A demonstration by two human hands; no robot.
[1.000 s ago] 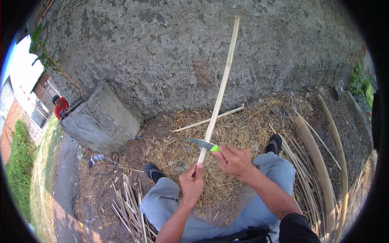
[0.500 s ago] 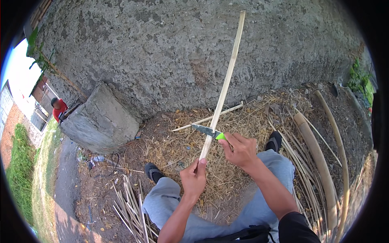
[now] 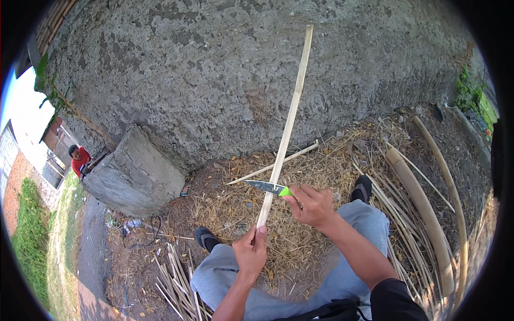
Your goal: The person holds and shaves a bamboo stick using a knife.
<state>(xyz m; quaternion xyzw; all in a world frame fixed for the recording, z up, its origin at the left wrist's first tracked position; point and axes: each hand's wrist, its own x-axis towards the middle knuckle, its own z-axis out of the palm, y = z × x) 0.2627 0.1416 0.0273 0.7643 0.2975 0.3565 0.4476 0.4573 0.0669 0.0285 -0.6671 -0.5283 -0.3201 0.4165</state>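
Above straw-strewn ground, your left hand (image 3: 250, 251) fingers grip bamboo strip (image 3: 286, 128) base. Right hand (image 3: 313, 205) fingers clench green-handled knife (image 3: 267, 187); blade now higher along strip, tilted toward wall (image 3: 225, 69): shaving stroke advancing.

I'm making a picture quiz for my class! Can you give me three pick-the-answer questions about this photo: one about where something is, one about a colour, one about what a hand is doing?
1. Where does the knife blade lie?
A. across the bamboo strip
B. on the ground
C. behind the concrete block

2. What colour is the knife handle?
A. red
B. bright green
C. black

3. What is the left hand doing?
A. resting on a knee
B. hanging open
C. gripping the strip's lower end

Answers: 1 A, the blade crosses the strip; 2 B, green shows beside the right hand; 3 C, its fingers wrap the strip.
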